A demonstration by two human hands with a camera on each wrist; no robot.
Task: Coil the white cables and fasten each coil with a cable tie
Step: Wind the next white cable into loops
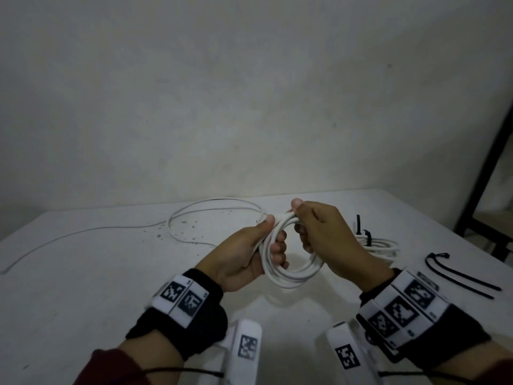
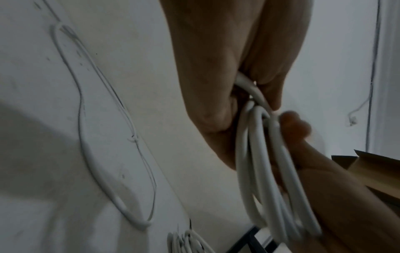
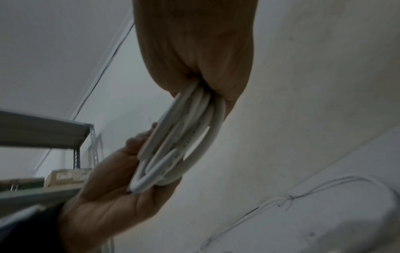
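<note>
A white cable coil (image 1: 288,270) (image 2: 266,171) (image 3: 184,140) hangs above the table between both hands. My left hand (image 1: 249,251) grips its left side, thumb on top and fingers through the loop. My right hand (image 1: 322,232) grips the upper right side with curled fingers. A loose white cable (image 1: 211,207) lies in a wide loop on the table behind the hands, its tail trailing left. A finished coil (image 1: 380,245) bound with a black tie lies behind my right hand. Two black cable ties (image 1: 460,276) lie at the right.
The white table (image 1: 83,287) meets a plain wall at the back. A dark frame (image 1: 488,162) stands at the table's right edge. Metal shelving (image 3: 65,133) shows in the right wrist view.
</note>
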